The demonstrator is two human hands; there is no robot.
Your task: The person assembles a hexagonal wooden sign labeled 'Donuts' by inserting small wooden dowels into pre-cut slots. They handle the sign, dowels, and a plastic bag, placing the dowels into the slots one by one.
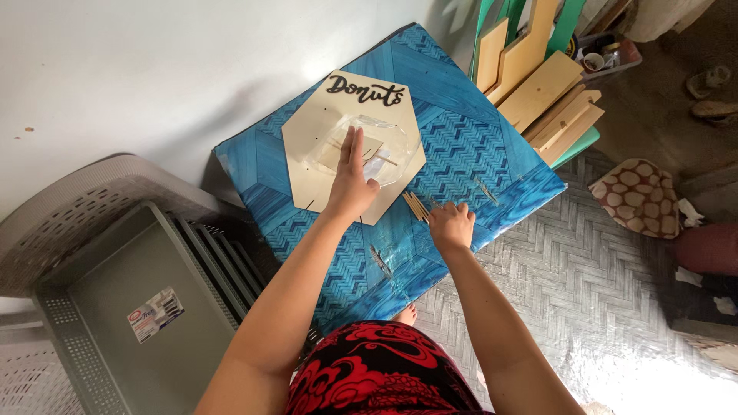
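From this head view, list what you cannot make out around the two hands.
- Under the left hand: the clear plastic bag on the hexagonal wooden board; glare and the hand hide its contents.
- Right hand: fingers curled at the thin wooden sticks; grip and stick count too small to tell.
- Stacked wooden pieces: cut off by the top edge.

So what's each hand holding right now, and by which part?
Left hand lies flat on the hexagonal board. Right hand pinches the thin sticks at one end.
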